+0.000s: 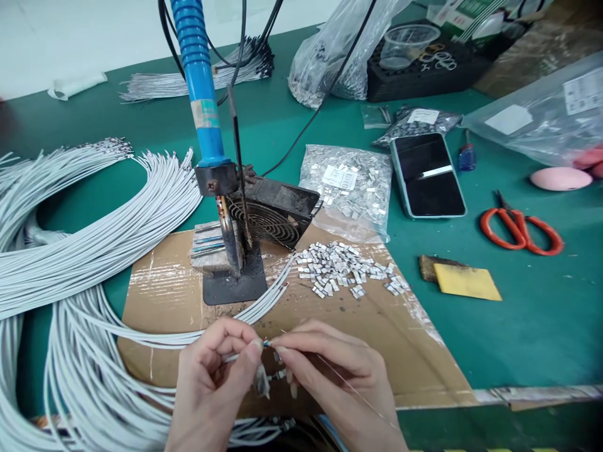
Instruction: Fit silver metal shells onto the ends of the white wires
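My left hand (214, 376) pinches the stripped end of a white cable (230, 357) between thumb and forefinger, low in the middle of the view. My right hand (330, 370) meets it fingertip to fingertip, its fingers closed on something small at the cable tip, and a thin solder wire (348, 386) runs back across it. Both hands hover over a cardboard sheet (160, 295). Just beyond stands a blue-handled soldering iron (198, 81) clamped in a black stand (235, 282). A pile of small metal pieces (343, 267) lies on the cardboard to the right.
Bundles of white cables (94, 238) fill the left side. A small black fan (271, 216) sits behind the stand. To the right lie a bag of metal parts (351, 188), a phone (428, 176), orange scissors (521, 231), a yellow sponge (464, 280) and plastic bags (541, 113).
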Tool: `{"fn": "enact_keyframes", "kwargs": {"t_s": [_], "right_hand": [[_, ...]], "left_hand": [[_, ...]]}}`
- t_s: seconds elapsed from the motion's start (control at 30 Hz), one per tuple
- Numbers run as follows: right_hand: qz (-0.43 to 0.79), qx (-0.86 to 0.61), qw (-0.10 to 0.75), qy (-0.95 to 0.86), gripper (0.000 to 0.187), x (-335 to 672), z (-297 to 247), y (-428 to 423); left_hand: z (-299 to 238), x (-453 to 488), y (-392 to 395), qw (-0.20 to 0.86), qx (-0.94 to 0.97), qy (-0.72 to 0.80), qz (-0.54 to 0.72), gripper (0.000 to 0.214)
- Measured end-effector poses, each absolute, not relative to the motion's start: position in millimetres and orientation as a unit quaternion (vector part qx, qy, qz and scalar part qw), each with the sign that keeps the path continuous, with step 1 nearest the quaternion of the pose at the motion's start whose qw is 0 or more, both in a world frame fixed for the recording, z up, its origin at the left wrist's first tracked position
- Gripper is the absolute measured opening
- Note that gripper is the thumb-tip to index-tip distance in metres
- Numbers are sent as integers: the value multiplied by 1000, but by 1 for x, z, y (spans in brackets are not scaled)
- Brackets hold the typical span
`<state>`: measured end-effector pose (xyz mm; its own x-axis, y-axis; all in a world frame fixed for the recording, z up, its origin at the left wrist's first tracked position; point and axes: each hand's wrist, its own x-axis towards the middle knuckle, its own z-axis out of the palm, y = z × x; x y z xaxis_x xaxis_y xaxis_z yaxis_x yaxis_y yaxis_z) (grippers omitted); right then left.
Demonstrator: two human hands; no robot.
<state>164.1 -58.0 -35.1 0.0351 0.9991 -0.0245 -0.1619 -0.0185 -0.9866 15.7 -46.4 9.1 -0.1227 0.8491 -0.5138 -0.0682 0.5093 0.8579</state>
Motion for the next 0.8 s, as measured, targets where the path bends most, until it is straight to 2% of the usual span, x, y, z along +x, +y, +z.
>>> {"fn": "enact_keyframes", "kwargs": {"t_s": [0.37,0.57,0.8], "right_hand": [[382,-463,536,-593,44,169,-32,-61],[359,-448,535,-620,47,170,-36,-62],[404,-457,546,-575,39,169,-37,-56]], "left_hand": [[6,17,-49,528,352,667,389,23],[3,17,-49,499,385,674,386,19],[3,16,-48,502,407,669,367,20]]}}
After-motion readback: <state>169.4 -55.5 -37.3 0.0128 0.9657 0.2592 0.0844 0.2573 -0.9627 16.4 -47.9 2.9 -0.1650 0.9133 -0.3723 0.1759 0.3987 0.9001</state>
